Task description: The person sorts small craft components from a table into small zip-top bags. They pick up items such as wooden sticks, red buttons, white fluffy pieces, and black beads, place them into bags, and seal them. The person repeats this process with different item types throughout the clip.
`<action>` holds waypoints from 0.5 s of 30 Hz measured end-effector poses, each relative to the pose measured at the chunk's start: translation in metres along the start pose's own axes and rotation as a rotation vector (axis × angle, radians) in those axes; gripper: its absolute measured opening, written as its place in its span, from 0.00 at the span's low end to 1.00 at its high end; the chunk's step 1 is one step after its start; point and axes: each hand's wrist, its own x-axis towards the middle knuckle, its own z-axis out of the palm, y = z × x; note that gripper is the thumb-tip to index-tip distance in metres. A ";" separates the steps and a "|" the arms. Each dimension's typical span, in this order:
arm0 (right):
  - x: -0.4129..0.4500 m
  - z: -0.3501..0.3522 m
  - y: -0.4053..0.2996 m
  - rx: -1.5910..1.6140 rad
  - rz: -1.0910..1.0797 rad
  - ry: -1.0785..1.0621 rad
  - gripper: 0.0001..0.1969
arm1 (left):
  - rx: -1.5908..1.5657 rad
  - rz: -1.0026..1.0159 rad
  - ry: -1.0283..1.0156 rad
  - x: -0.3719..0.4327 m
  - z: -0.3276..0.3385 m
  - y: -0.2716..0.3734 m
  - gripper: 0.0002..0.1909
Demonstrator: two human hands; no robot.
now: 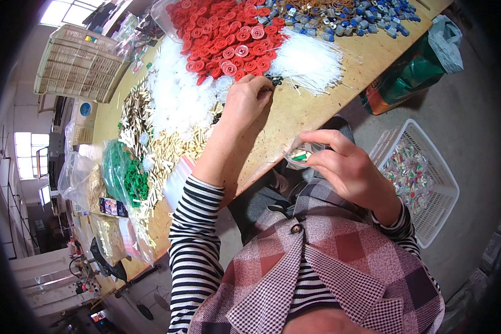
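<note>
My right hand (342,163) holds a small clear zip bag (302,155) by its mouth, just past the table edge and above my lap. Green and cream-coloured pieces show inside the bag. My left hand (248,100) reaches over the table with its fingers curled down beside some small black parts (277,80). Whatever is between those fingertips is hidden. Just beyond it lies a heap of red plastic wheels (234,41). To its left spreads a pile of translucent white plastic pieces (179,92), and on the right is a bundle of thin white sticks (313,58).
Small motors (359,18) with blue ends cover the far table corner. Cream pieces (175,144), green plastic parts (135,179) and flat zip bags (179,179) lie leftward. A white basket (446,183) of filled bags and a green sack (405,75) stand right, on the floor.
</note>
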 end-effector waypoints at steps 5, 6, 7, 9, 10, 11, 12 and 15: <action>0.001 0.002 0.002 0.011 0.020 -0.017 0.07 | -0.024 -0.086 -0.009 0.001 -0.005 0.009 0.09; 0.001 0.002 0.002 0.021 0.030 -0.026 0.05 | -0.086 -0.186 -0.030 -0.003 -0.008 0.013 0.08; 0.001 0.002 0.003 -0.002 0.033 -0.037 0.06 | -0.147 -0.284 -0.052 -0.008 -0.011 0.019 0.07; 0.001 0.004 0.004 -0.047 0.040 -0.056 0.07 | -0.466 -0.306 -0.050 -0.018 -0.024 0.024 0.06; 0.001 0.006 0.004 -0.050 0.056 -0.064 0.07 | -0.623 -0.307 -0.041 -0.028 -0.029 0.027 0.08; 0.002 0.008 0.004 -0.051 0.069 -0.077 0.06 | -0.779 -0.310 -0.026 -0.037 -0.034 0.029 0.10; 0.004 0.011 0.005 -0.050 0.077 -0.092 0.06 | -0.764 -0.299 0.005 -0.044 -0.037 0.031 0.09; 0.012 0.022 0.003 -0.081 0.108 -0.118 0.06 | -0.217 -0.190 0.122 -0.049 -0.047 0.028 0.06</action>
